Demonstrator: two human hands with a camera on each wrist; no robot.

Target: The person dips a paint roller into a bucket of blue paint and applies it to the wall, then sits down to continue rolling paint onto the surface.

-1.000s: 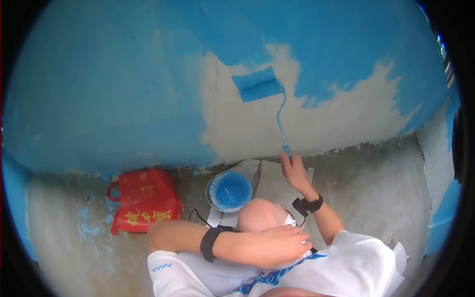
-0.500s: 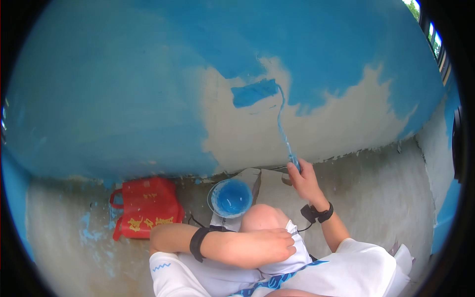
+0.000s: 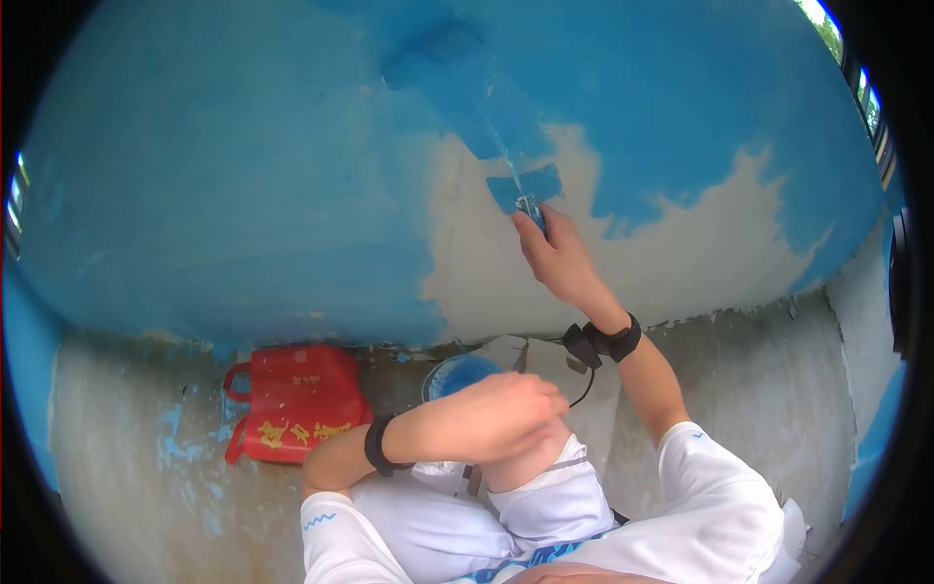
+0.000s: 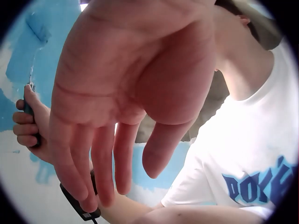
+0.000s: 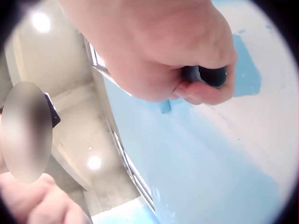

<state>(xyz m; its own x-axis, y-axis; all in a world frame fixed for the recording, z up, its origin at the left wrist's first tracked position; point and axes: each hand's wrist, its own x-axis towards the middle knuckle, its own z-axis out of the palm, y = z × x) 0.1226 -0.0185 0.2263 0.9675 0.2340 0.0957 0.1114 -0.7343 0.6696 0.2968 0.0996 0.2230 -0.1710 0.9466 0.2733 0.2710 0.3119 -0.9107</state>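
In the head view the right hand [image 3: 561, 255] grips the handle [image 3: 528, 206] of a paint roller, fingers curled round it. The blue roller head [image 3: 433, 56] lies against the upper blue part of the wall [image 3: 681, 243]. In the right wrist view the dark handle end [image 5: 212, 77] shows inside the fist. The left hand [image 3: 511, 414] is by the raised knee; in the left wrist view its fingers [image 4: 103, 163] hang loosely, slightly bent, holding nothing. Behind it the other hand [image 4: 35, 123] grips the handle.
A bucket of blue paint [image 3: 462, 375], partly hidden by the left hand, stands on the floor near the wall's foot. Left of it lies a red bag [image 3: 302, 389] with yellow characters. Blue splashes mark the floor [image 3: 126, 438]. Sheets [image 3: 584, 389] lie beside the bucket.
The right hand has moved up and slightly left with the roller, whose head now sits higher on the wall. A blue patch shows where the roller was. The left hand has shifted up, over the bucket's edge.
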